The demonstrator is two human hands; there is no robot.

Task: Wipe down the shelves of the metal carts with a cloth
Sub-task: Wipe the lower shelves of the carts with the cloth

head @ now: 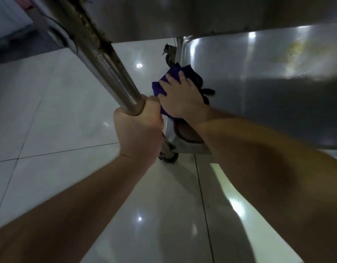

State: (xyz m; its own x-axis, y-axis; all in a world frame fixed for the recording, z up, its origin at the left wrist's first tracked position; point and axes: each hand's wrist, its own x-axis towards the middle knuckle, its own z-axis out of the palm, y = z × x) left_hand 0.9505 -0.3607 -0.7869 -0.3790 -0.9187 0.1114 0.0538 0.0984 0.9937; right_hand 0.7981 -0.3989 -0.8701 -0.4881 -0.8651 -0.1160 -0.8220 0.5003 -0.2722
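Note:
A stainless steel cart fills the upper and right part of the head view. Its lower shelf is shiny, with a yellowish stain near its far right. My left hand is wrapped around the cart's round upright leg. On the shelf's left edge my right hand lies flat with spread fingers on a purple cloth, pressing it down. Part of the cloth is hidden under the palm. The underside of an upper shelf hangs over both hands.
Glossy white floor tiles spread out below and to the left. Cart casters show at the near corner and the far corner. Crusty rust-coloured grime runs along the upper shelf's edge.

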